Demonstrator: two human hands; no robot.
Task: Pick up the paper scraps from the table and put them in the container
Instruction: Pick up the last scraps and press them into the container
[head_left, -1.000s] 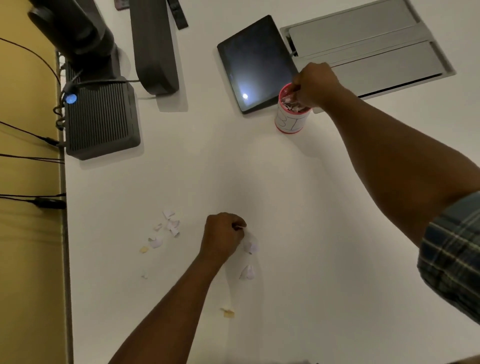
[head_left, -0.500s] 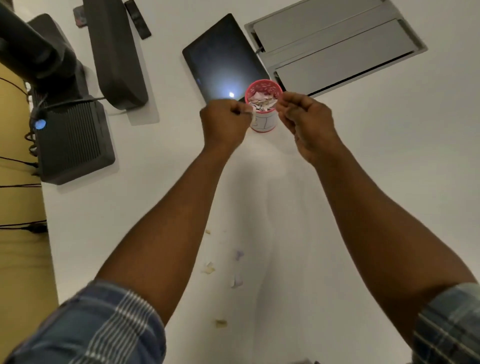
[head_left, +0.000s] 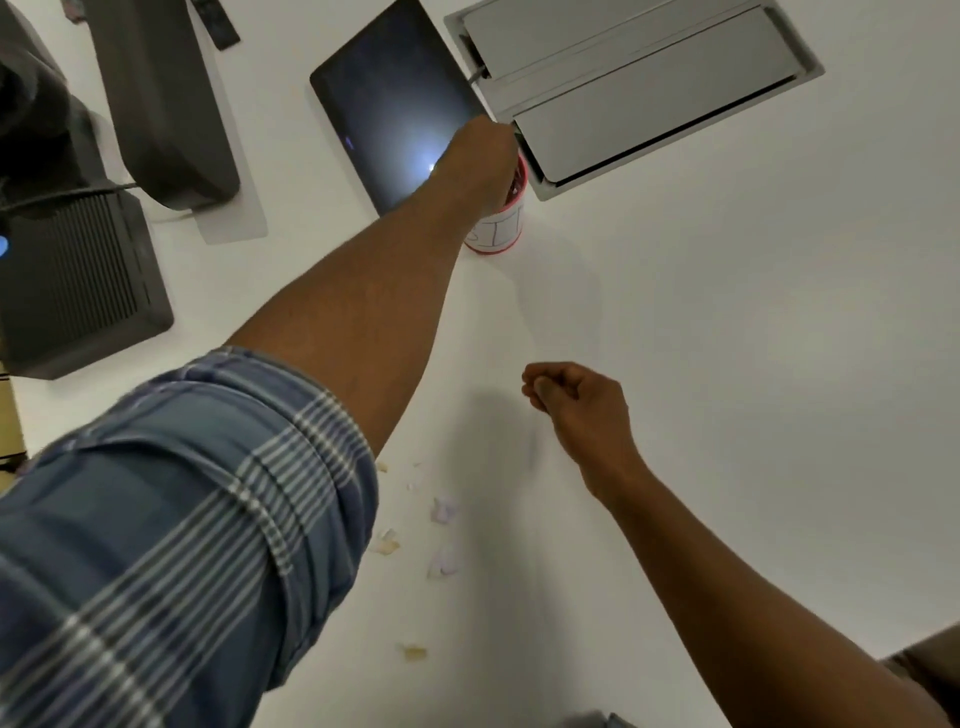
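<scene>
White desk (head_left: 727, 364): my left hand (head_left: 480, 156) reaches into the pink-rimmed white cup (head_left: 501, 228), fingers hidden, grip unreadable. My right hand (head_left: 576, 402) hovers loosely curled, empty. Small torn paper scraps (head_left: 444, 509), near me: weightless, flimsy; best pinched by their edges.

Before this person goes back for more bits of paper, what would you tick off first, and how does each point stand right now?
1. Container upright on the table: ok.
2. Left hand over the container mouth for the drop: ok.
3. Left hand's scrap released: cannot tell, fingers hidden.
4. Right hand free to pick: cannot tell, fingers curled, nothing visible in them.
5. Paper scraps left on the table: not ok, several lie near the person.
6. Path from right hand to scraps: ok.
</scene>
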